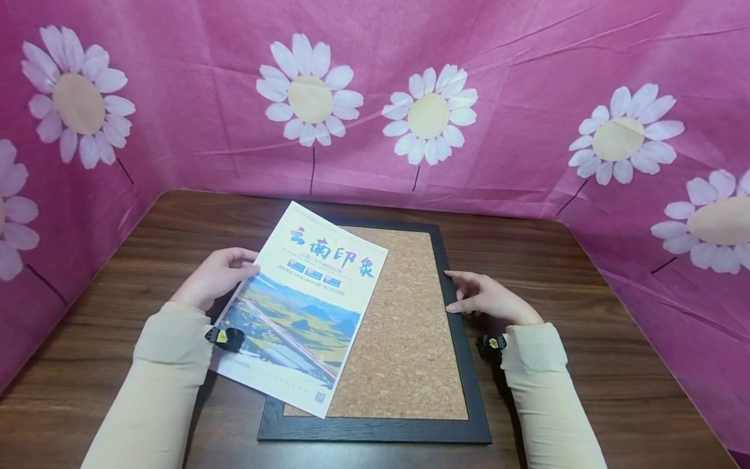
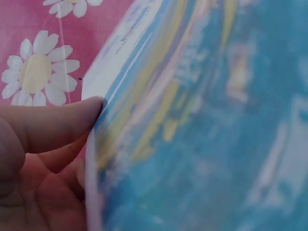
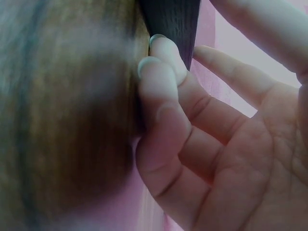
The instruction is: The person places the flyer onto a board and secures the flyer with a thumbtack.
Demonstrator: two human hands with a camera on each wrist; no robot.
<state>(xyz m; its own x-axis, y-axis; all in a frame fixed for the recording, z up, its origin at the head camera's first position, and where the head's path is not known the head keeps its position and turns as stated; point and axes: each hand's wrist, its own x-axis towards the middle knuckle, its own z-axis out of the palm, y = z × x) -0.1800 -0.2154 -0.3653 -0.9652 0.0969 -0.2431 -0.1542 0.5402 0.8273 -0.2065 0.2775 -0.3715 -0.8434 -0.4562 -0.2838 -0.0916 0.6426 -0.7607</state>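
In the head view, a poster [image 1: 293, 326] with large Chinese lettering, a landscape picture and a QR code lies slanted across the left part of a cork board [image 1: 410, 326] in a black frame. My left hand [image 1: 213, 280] pinches the poster's left edge. The thumb is on its printed face in the left wrist view, where the poster [image 2: 192, 144] fills most of the picture. On the other side, my right hand [image 1: 486, 296] holds the right border of the black frame. Its curled fingers [image 3: 163, 82] meet the frame's outer edge in the right wrist view.
A brown wood-grain table [image 1: 586, 365] lies under the board. Pink cloth [image 1: 498, 39] with large white flowers stands behind it and along both sides. Small black devices are worn at the left wrist [image 1: 225, 337] and the right wrist [image 1: 492, 344].
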